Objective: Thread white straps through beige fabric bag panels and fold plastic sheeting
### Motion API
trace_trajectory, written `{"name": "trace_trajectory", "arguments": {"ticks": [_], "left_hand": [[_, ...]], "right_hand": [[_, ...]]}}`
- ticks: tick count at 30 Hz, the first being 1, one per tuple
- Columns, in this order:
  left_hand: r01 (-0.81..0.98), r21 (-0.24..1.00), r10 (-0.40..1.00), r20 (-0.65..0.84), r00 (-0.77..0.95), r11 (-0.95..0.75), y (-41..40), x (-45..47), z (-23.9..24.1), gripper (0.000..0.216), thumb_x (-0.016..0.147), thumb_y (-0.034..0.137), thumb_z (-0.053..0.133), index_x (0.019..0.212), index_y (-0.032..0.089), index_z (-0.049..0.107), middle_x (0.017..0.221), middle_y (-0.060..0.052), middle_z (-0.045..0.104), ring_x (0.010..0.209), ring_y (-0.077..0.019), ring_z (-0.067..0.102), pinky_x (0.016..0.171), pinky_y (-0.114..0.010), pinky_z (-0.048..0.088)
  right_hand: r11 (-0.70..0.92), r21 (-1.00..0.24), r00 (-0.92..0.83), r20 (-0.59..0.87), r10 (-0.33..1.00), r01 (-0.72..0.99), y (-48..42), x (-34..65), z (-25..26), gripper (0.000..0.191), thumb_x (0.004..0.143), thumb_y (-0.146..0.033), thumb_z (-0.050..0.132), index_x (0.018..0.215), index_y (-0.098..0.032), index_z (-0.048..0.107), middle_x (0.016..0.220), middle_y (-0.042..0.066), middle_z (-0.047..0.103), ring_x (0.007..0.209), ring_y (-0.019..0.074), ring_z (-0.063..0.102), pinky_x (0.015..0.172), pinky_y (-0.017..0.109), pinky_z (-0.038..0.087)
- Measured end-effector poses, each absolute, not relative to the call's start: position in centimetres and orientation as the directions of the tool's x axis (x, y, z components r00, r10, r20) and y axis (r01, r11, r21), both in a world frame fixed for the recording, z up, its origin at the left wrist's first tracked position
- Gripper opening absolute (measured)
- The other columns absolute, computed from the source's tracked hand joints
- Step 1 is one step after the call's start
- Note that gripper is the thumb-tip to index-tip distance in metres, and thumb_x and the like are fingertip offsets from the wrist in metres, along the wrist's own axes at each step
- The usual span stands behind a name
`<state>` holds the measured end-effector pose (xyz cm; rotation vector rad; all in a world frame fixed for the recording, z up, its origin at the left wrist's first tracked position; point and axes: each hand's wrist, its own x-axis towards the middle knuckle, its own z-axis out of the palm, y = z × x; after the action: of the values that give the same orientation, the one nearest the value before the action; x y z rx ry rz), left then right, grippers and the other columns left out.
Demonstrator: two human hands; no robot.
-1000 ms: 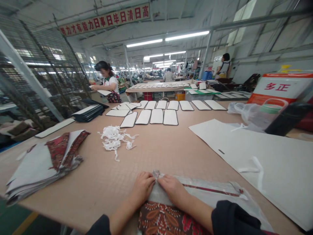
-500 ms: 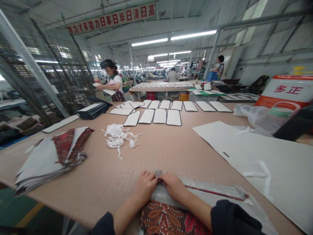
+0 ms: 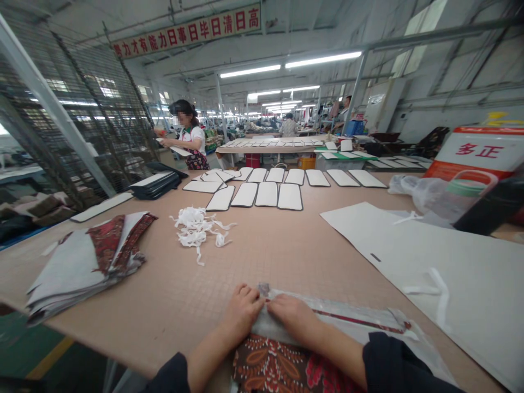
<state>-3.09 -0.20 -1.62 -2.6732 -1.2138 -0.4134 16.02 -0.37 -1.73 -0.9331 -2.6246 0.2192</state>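
Close in front of me lies a patterned fabric [image 3: 278, 363], brown and red with leaf and flower figures, its pale grey backing folded over along the far side. My left hand [image 3: 244, 307] presses on the backing's far left corner, fingers curled and closed on the edge. Right beside it, my right hand [image 3: 292, 315] pinches the same folded edge, thumb and fingers together. The fingertips of both hands almost meet, and they hide the bit of cloth between them. From under my right hand a narrow red-brown strip [image 3: 364, 321] runs rightward along the backing.
A heap of white tape strips [image 3: 195, 226] lies ahead. To the left rests a stack of backed fabric pieces [image 3: 77, 267]. White panels with dark edges [image 3: 266, 195] stand in rows farther off. A large white board [image 3: 462, 267] covers the right side. A co-worker [image 3: 192, 134] stands beyond the table.
My right hand has shifted slightly right and down along the fold, and my left hand has barely moved. A person in the right background has moved behind a post.
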Motion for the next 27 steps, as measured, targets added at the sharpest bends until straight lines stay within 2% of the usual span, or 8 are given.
{"name": "trace_trajectory", "arguments": {"ticks": [4,8,11,14,17,21,24,27], "left_hand": [[0.768,-0.003,0.732,0.3,0.611,-0.64,-0.3,-3.1,-1.5,0.013,0.083,0.017,0.049,0.088,0.022,0.06,0.087,-0.001,0.058,0.086,-0.016,0.049,0.093,-0.038,0.029],[0.804,0.227,0.826,0.291,0.482,-0.55,-0.1,-3.3,-1.7,0.015,0.078,0.013,0.052,0.085,0.021,0.062,0.091,-0.001,0.06,0.089,-0.0157,0.052,0.085,-0.032,0.037],[0.812,0.389,0.893,0.299,0.335,-0.435,-0.1,-3.3,-1.8,0.023,0.075,0.016,0.053,0.096,0.02,0.06,0.097,-0.004,0.059,0.093,-0.0171,0.052,0.083,-0.031,0.041],[0.804,0.489,0.928,0.317,0.196,-0.338,-0.3,-2.9,-1.5,0.03,0.073,0.023,0.056,0.103,0.017,0.058,0.102,-0.007,0.058,0.096,-0.0196,0.052,0.085,-0.036,0.041],[0.755,0.574,0.938,0.308,0.159,-0.317,-0.3,-2.3,-1.1,0.016,0.073,0.024,0.056,0.087,0.018,0.061,0.097,-0.006,0.061,0.094,-0.0194,0.053,0.084,-0.035,0.041],[0.671,0.712,0.978,0.176,0.114,-0.207,0.2,-1.8,-1.3,0.01,0.074,0.023,0.052,0.07,0.016,0.06,0.071,0.0,0.06,0.072,-0.0146,0.054,0.067,-0.026,0.041],[0.589,0.801,0.993,0.051,0.107,-0.105,0.9,-1.8,-2.1,0.013,0.073,0.024,0.052,0.069,0.015,0.059,0.061,0.002,0.057,0.063,-0.0124,0.051,0.059,-0.022,0.038],[0.603,0.795,0.997,0.031,0.073,-0.069,1.3,-2.0,-2.7,0.011,0.071,0.024,0.054,0.074,0.015,0.06,0.062,0.003,0.057,0.062,-0.0122,0.051,0.058,-0.022,0.037]], "right_hand": [[0.507,-0.417,-0.485,0.167,0.859,0.755,0.8,15.3,-2.0,0.021,0.079,-0.007,0.039,0.085,-0.017,0.057,0.088,0.006,0.062,0.085,0.018,0.055,0.074,0.027,0.042],[0.401,-0.475,-0.41,0.089,0.908,0.783,1.7,14.3,-1.6,0.03,0.07,-0.004,0.041,0.096,-0.016,0.053,0.094,0.008,0.062,0.089,0.0193,0.055,0.077,0.028,0.041],[0.407,-0.508,-0.424,0.088,0.901,0.759,1.5,14.2,-1.3,0.03,0.07,-0.005,0.041,0.096,-0.015,0.054,0.09,0.009,0.062,0.087,0.0199,0.055,0.075,0.028,0.041],[0.471,-0.57,-0.458,0.179,0.871,0.673,0.9,14.7,-1.4,0.032,0.07,-0.005,0.041,0.098,-0.015,0.054,0.092,0.008,0.061,0.086,0.0185,0.055,0.076,0.028,0.042],[0.511,-0.659,-0.467,0.263,0.844,0.552,0.5,15.3,-1.6,0.035,0.07,-0.006,0.043,0.103,-0.016,0.051,0.091,0.006,0.059,0.081,0.0167,0.054,0.074,0.027,0.044],[0.462,-0.753,-0.386,0.295,0.874,0.469,1.3,15.4,-1.7,0.031,0.074,-0.008,0.042,0.103,-0.017,0.049,0.095,0.007,0.058,0.084,0.0161,0.055,0.079,0.029,0.043],[0.511,-0.723,-0.462,0.294,0.837,0.465,2.4,15.0,-1.6,0.027,0.075,-0.004,0.039,0.095,-0.017,0.052,0.091,0.005,0.059,0.082,0.0145,0.055,0.077,0.027,0.043],[0.624,-0.607,-0.564,0.323,0.76,0.493,3.5,14.6,-1.9,0.023,0.074,-0.004,0.041,0.085,-0.017,0.055,0.085,0.004,0.059,0.082,0.0153,0.052,0.075,0.026,0.042]]}}
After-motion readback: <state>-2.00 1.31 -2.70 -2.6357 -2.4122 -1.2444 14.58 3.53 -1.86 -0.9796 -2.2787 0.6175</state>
